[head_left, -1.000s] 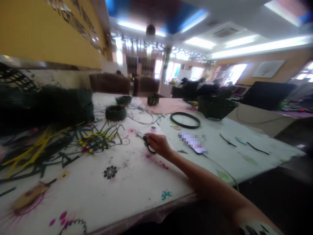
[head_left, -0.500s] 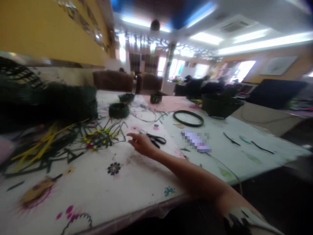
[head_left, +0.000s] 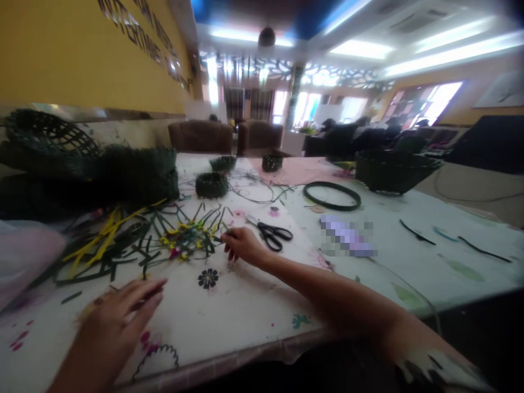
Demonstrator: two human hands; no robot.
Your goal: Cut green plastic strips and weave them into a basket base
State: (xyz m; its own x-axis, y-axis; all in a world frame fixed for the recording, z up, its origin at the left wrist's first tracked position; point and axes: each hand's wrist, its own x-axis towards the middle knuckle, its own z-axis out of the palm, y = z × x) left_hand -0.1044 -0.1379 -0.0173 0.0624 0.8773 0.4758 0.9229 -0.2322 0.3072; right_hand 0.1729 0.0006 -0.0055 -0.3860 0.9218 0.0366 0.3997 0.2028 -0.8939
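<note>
My right hand [head_left: 243, 244] is closed, its thumb and fingers pinched at the end of a dark green strip from the woven starburst piece [head_left: 186, 236], which lies flat with yellow and pink bits at its middle. Just beyond that hand lie black-handled scissors [head_left: 275, 232], blades toward the left. At the lower left my left hand [head_left: 118, 314] hovers low over the cloth, fingers stretched out and slightly apart, nothing seen in them. A tan object behind it is partly hidden. Close by is a pile of loose green and yellow strips [head_left: 100, 237].
Dark woven baskets [head_left: 139, 174] stand at the left, with small ones [head_left: 212, 185] at the back. A dark green ring [head_left: 331, 196] and a large basket [head_left: 397, 172] are at the right. A blurred-out purple phone-like thing [head_left: 347, 234] has a cable. A pinkish bag [head_left: 28, 256] sits far left.
My left hand has come into view at the lower left. My right hand's fingers have closed at the strip's end, and the whole view has shifted to the left.
</note>
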